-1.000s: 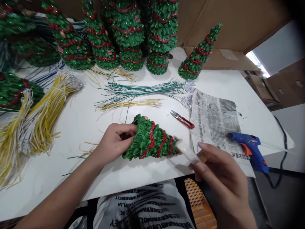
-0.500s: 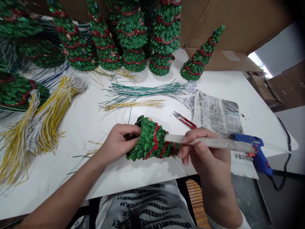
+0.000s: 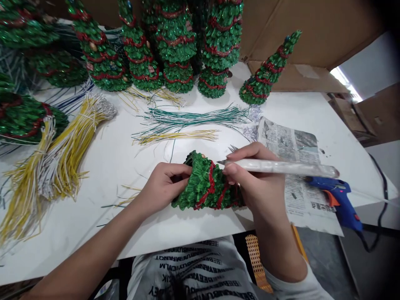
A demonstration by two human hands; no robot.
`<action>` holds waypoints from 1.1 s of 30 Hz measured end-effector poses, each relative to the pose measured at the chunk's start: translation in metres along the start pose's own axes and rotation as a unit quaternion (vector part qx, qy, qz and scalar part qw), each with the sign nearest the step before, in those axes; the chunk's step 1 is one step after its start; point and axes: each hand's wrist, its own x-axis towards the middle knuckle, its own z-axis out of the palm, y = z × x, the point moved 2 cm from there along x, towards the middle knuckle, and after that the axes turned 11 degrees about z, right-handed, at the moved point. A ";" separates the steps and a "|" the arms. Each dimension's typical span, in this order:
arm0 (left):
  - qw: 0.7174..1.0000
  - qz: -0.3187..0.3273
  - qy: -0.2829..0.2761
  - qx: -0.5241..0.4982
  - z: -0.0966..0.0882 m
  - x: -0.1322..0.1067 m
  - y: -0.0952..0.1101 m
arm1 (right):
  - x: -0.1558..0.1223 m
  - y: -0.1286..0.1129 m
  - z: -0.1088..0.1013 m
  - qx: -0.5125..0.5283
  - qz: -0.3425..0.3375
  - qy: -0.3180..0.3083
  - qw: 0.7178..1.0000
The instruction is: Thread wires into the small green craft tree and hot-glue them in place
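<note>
your left hand (image 3: 164,187) has its fingers curled together, clamped on a green glittery cone-shaped christmas tree (image 3: 203,187) lying sideways over the white tabletop (image 3: 187,233); your right hand (image 3: 253,177) pinches a long white wrapped stick (image 3: 281,167), its pointed tip just above the tree.

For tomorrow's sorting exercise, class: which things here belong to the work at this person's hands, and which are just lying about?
At the hands: left hand, gripping a glittery green cone tree; right hand, holding a white-wrapped pointed tool.

Lying about: blue glue gun, newspaper, green wires, yellow-and-white wire bundles, other green trees.
</note>
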 end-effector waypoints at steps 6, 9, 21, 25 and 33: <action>1.000 0.003 -0.013 0.008 0.003 0.000 0.003 | -0.001 0.001 0.015 0.013 -0.017 0.018 1.000; 1.000 0.004 -0.015 0.024 0.004 0.000 0.004 | -0.004 0.004 0.015 -0.005 -0.039 0.030 0.999; 0.998 0.009 -0.021 0.052 0.004 0.000 0.005 | -0.008 0.008 0.010 -0.022 -0.059 0.027 0.998; 0.999 0.006 -0.012 0.040 0.004 0.001 0.004 | -0.005 0.006 0.012 -0.048 -0.054 0.018 0.997; 0.999 -0.007 0.020 -0.032 -0.005 0.014 0.003 | 0.015 0.006 0.026 -0.008 -0.040 0.033 0.999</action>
